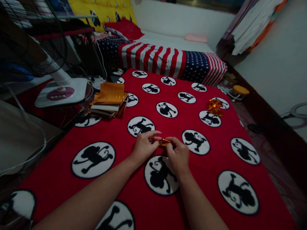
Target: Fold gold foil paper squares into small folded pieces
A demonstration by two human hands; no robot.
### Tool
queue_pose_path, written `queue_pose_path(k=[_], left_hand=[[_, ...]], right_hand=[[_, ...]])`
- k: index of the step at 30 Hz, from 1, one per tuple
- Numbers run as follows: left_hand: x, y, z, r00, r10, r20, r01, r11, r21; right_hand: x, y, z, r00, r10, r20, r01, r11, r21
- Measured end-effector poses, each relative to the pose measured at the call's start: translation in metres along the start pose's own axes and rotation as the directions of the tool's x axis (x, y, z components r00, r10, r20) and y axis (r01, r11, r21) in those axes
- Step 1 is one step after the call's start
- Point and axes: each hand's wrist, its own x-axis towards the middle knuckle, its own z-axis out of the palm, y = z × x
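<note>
Between my two hands, just above the red cloth [165,124] with monkey prints, is a small piece of shiny gold foil paper [164,142]. The fingers of my left hand [145,145] pinch its left end. My right hand [177,155] grips the right end between thumb and fingers. How the foil is folded is too small to make out, and my fingertips cover its ends. Over to the left lies a stack of gold foil paper sheets [111,93]. Some folded gold foil pieces [215,107] rest on the cloth at the right.
A white fan base [62,92] stands left of the stack, with cables nearby. Beyond the cloth is a bed with a stars-and-stripes cover [153,59]. A small yellow-topped stool [240,90] is on the floor at the right.
</note>
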Motion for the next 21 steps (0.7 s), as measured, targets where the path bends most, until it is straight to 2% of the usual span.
queue_pose_path(k=[9, 14, 18, 21], left_hand=[[0.001, -0.005, -0.001, 1.000, -0.015, 0.015, 0.015, 1.000, -0.012], [0.001, -0.001, -0.003, 1.000, -0.029, 0.010, 0.029, 0.998, 0.055], [0.003, 0.003, -0.007, 0.998, 0.036, -0.059, -0.027, 0.988, 0.149], [0.004, 0.006, -0.011, 0.987, 0.132, -0.096, -0.095, 0.944, 0.316]], right_hand=[[0.002, 0.002, -0.001, 1.000, -0.018, 0.002, 0.018, 1.000, 0.002], [0.003, 0.007, -0.003, 1.000, 0.007, -0.011, -0.007, 0.998, 0.058], [0.002, 0.010, -0.004, 0.999, 0.031, -0.038, -0.027, 0.996, 0.087], [0.002, 0.009, -0.006, 0.999, 0.024, -0.045, -0.019, 0.995, 0.094]])
